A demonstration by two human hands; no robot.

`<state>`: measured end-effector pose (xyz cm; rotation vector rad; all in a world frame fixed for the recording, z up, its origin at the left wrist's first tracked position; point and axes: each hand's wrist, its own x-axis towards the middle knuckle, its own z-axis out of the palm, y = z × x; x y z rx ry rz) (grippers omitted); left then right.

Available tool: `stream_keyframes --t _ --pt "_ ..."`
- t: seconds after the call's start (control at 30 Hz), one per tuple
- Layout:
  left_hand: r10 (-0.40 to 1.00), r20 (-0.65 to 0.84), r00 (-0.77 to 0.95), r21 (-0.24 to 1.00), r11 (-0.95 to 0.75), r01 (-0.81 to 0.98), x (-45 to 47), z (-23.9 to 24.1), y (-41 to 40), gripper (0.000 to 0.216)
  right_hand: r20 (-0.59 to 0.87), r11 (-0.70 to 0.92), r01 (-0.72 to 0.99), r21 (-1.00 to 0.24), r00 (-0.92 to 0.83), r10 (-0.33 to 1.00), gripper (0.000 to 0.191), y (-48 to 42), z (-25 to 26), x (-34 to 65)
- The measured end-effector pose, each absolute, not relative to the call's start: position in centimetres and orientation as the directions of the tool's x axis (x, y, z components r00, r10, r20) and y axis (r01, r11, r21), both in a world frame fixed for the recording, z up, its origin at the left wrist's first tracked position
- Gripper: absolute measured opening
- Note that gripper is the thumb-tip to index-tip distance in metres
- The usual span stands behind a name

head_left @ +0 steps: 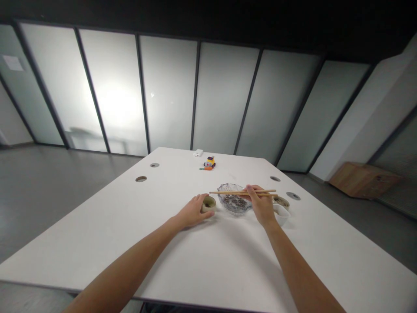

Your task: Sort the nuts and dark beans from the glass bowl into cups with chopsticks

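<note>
My left hand (193, 211) is curled around a small greenish-beige cup (208, 209), which has a little dark matter at its bottom. A pair of chopsticks (228, 192) lies nearly level in my right hand (257, 200), closed near their thicker end. Their tips reach left, above the rim of the left cup. Beneath the chopsticks stands a clear cut-glass bowl (224, 205) with many small, dark, seed-like bits in it. Partly behind my right hand are a white bowl (282, 215) and another small cup (288, 203) with pale, dark-streaked contents.
Farther back on the white table (163, 187) are a yellow toy vehicle (210, 162), an orange toy carrot (207, 168) and a white box-shaped device (198, 153). Round holes open in the tabletop on both sides. A cardboard box (361, 182) sits on the floor at right.
</note>
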<state>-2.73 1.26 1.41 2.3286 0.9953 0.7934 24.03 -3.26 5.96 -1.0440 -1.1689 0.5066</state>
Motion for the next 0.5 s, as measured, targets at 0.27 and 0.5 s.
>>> stream_keyframes --t 0.27,0.5 --pt "0.749 0.332 0.573 0.621 -0.631 0.465 -2.75 1.26 1.38 0.062 0.530 0.469 0.253 -0.846 0.307 0.791 0.050 -3.28 5.96 24.06" --pt "0.754 0.314 0.577 0.616 -0.624 0.480 -2.82 1.43 1.29 0.065 0.669 0.416 0.566 -0.712 0.367 0.646 0.055 -3.53 6.08 24.92"
